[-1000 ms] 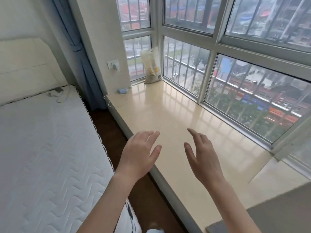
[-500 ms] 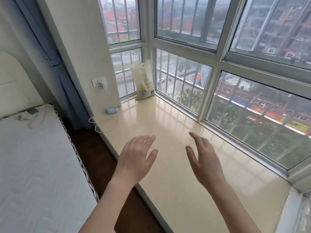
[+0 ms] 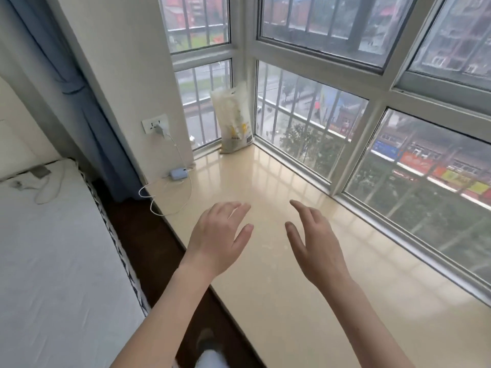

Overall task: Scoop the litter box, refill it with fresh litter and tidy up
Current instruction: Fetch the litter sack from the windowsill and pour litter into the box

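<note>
A: Where does the person stand with the job?

B: Near the start, by the look of it. The left hand (image 3: 218,240) and right hand (image 3: 316,248) both hover at lower centre of the frame over the sill (image 3: 265,301), fingers spread and relaxed, holding nothing.

A: And the litter?

B: A pale bag (image 3: 233,120) stands upright at upper centre, in the far corner of the sill against the window (image 3: 318,123), well apart from both hands. It is probably the fresh litter; its print is too small to read.

A: The box and scoop?

B: Neither shows. So scooping, refilling and tidying all seem left to do; fetching the bag looks like the step in hand.
</note>
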